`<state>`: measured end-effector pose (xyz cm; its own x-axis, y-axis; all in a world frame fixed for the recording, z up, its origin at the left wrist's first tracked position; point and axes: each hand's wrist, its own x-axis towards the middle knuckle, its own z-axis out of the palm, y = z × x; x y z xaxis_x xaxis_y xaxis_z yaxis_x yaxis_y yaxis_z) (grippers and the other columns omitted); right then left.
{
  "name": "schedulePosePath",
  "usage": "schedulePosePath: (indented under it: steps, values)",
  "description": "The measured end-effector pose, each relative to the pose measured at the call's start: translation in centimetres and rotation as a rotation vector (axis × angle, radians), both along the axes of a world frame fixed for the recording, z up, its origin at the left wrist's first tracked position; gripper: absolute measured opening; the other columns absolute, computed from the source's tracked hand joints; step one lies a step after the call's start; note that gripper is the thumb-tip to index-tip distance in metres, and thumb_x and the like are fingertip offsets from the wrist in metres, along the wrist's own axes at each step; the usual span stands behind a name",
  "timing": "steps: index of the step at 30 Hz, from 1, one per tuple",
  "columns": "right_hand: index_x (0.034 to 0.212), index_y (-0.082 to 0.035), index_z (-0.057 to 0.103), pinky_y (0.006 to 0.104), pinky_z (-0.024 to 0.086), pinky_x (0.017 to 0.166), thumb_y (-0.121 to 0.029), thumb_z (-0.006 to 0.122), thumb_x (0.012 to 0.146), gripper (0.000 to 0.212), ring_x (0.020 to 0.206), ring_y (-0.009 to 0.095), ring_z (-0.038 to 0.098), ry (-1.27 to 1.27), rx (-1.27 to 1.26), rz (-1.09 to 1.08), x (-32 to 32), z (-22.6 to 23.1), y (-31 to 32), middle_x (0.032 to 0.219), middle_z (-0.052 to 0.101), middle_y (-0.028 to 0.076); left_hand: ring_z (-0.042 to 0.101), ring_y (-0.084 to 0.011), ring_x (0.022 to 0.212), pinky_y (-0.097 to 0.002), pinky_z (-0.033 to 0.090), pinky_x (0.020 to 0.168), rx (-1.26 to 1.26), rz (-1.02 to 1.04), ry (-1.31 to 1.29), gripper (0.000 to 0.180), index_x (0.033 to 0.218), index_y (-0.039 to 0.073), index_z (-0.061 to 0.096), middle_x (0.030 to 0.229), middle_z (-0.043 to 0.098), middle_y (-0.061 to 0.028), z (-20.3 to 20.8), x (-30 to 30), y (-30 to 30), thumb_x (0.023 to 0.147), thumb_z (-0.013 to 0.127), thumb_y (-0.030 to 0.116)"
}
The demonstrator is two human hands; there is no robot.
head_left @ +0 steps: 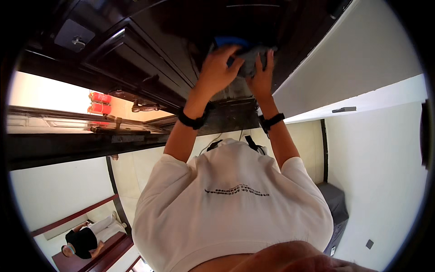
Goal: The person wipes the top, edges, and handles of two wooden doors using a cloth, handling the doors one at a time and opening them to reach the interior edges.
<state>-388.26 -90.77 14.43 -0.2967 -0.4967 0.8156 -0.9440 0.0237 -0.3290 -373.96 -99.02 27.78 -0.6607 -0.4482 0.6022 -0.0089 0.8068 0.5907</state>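
Both my arms reach up to a dark, glossy wooden door panel (pixel 167 59). A grey cloth (pixel 248 65), with a bright blue part (pixel 232 41) at its upper left, lies against the panel. My left hand (pixel 219 68) grips the cloth's left side with bent fingers, slightly blurred. On the other side, my right hand (pixel 261 79) holds the cloth's lower right, its fingertips pressed on it. Whether the blue part belongs to the same cloth cannot be told. Black bands circle both wrists.
Left of my hands are a metal lock plate (pixel 74 36) and a door handle (pixel 146 107). Red cylinders (pixel 99 103) show through the opening. A white wall (pixel 344 59) rises close on the right. Another person (pixel 84 240) is at the lower left; a dark covered object (pixel 333 204) stands behind me.
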Motion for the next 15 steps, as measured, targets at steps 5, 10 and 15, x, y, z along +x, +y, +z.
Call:
schedulePosePath:
  steps: [5,10,15]
  values:
    - [0.144,0.003,0.032,0.0520,0.029,0.112,-0.001,0.074,0.067,0.088,0.141,0.051,0.018,-0.199,0.344,-0.019,2.0,-6.4,2.7,0.152,0.014,0.034,0.065,-0.0391,0.079,-0.0421,0.050,0.066,0.209,0.081,-0.342,0.027,0.095,0.000,0.064,0.082,0.066,-0.0206,-10.7,1.5,-1.1,0.091,0.063,0.026]
    - [0.144,0.010,0.027,0.0531,0.027,0.113,-0.003,0.074,0.070,0.089,0.142,0.053,0.012,-0.205,0.292,0.041,2.9,-5.2,2.1,0.152,0.010,0.036,0.065,-0.0385,0.078,-0.0427,0.050,0.066,0.209,0.199,-0.327,0.029,0.095,0.002,0.066,0.083,0.066,-0.0208,-11.3,2.2,-0.5,0.093,0.061,0.031]
    - [0.146,0.012,0.018,0.0540,0.022,0.114,-0.012,0.074,0.072,0.096,0.140,0.058,0.010,-0.013,0.012,-0.022,-0.5,7.6,0.7,0.151,0.000,0.041,0.064,-0.0276,0.097,-0.0351,0.050,0.081,-0.009,0.057,-0.035,0.035,0.122,0.008,0.064,0.109,0.065,-0.0146,1.4,1.7,0.1,0.095,0.062,0.029]
